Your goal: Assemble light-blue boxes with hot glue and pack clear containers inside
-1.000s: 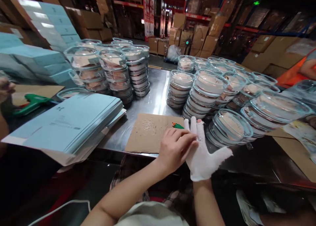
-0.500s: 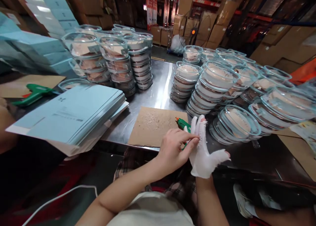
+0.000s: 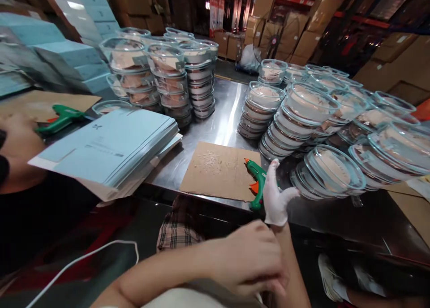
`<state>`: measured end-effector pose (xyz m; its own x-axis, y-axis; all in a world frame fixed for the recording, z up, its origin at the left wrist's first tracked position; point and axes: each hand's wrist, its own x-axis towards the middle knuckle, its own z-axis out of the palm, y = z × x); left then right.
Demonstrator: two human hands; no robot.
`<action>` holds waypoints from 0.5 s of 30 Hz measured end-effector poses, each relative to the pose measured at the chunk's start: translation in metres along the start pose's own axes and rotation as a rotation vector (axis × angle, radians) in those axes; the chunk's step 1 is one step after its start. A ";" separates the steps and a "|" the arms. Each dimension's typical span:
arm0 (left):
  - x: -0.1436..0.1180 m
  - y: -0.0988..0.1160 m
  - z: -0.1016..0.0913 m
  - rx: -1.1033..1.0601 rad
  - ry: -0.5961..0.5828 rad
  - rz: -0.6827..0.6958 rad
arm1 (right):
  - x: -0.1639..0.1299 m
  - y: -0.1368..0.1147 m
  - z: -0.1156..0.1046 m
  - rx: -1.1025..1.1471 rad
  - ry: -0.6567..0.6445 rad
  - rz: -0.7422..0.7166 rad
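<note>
Glue guns: two, both green. One glue gun (image 3: pixel 257 182) on near edge of cardboard sheet (image 3: pixel 218 170); second glue gun (image 3: pixel 60 118) far left of sheet.

Cardboard sheets on worktop (image 3: pixel 221 119): two seen, second sheet (image 3: pixel 43 104) far left.

Stack of light-blue flat cartons (image 3: pixel 107 144): one, left of sheet.

White gloves: one, white glove (image 3: pixel 277 200) at sheet's right corner.

Lidded glass bowls (image 3: pixel 168 75): many, stacked behind and right of sheet; exact count unclear.
</note>
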<state>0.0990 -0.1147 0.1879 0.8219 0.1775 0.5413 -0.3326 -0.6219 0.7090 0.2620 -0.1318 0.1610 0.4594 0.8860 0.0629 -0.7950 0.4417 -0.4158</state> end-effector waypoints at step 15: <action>-0.063 -0.038 0.015 0.367 0.140 -0.374 | -0.023 0.007 0.034 -0.219 -0.056 0.094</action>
<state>0.0664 -0.1133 0.1200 0.7752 0.5224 0.3551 0.1749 -0.7177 0.6740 0.2327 -0.1442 0.1876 0.3598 0.9310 0.0619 -0.7255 0.3209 -0.6088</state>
